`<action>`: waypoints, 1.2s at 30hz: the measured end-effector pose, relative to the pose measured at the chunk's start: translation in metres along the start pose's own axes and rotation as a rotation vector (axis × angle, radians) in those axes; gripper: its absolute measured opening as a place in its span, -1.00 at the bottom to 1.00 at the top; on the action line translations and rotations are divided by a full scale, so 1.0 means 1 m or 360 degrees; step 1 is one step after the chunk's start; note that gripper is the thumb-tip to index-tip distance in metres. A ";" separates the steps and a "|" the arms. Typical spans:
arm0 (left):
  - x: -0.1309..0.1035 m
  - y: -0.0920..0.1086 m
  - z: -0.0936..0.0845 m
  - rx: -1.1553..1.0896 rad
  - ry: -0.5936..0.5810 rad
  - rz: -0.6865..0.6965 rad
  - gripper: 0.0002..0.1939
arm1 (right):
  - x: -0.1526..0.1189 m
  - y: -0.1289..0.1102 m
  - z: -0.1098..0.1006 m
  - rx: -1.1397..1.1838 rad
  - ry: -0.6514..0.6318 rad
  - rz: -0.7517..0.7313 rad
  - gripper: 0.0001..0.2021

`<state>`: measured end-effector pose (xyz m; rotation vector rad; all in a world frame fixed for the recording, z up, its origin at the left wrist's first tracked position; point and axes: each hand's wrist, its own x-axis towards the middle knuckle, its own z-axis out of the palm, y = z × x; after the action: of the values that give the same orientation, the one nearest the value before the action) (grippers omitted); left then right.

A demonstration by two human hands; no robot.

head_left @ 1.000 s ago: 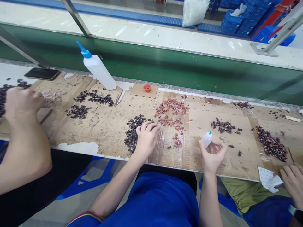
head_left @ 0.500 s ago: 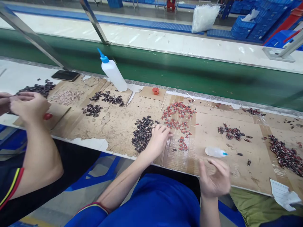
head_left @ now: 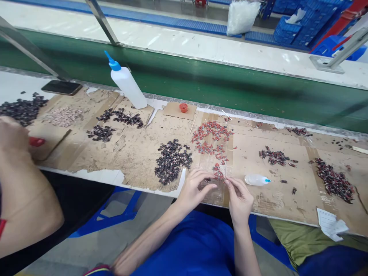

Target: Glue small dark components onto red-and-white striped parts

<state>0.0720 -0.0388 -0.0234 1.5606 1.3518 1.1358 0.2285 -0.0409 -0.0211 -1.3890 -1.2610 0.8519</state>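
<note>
My left hand (head_left: 195,189) is over the front of the cardboard, its thumb and fingers apart. A small black part (head_left: 207,179) shows in the gap between them. Close on its right, my right hand (head_left: 240,197) has thumb and fingertips pinched at the lower end of the small red-and-metal parts (head_left: 212,131). What the pinch holds is too small to make out. A heap of small black parts (head_left: 171,161) lies left of my left hand. Just beyond my right hand, a small clear bottle with a blue needle tip (head_left: 257,179) lies on its side.
A tall white bottle (head_left: 128,86) with a blue nozzle stands at the back, near a red cap (head_left: 183,107). Assembled red-black parts (head_left: 335,182) are piled right. At far left, a co-worker's arm (head_left: 25,199) reaches over the table. A phone (head_left: 61,87) lies behind.
My right hand has come left and forward to the red parts, its fingers closing into a pinch. My left hand has moved nearer me, off the black heap's edge. The camera view has shifted slightly.
</note>
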 end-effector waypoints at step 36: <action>-0.006 0.010 -0.003 -0.0447 0.0044 -0.0263 -0.80 | -0.018 -0.009 0.015 0.0123 -0.0093 0.0159 -0.85</action>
<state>0.0715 -0.0458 -0.0139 1.2146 1.2529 1.1903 0.2083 -0.0556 -0.0177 -1.3835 -1.1979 1.0060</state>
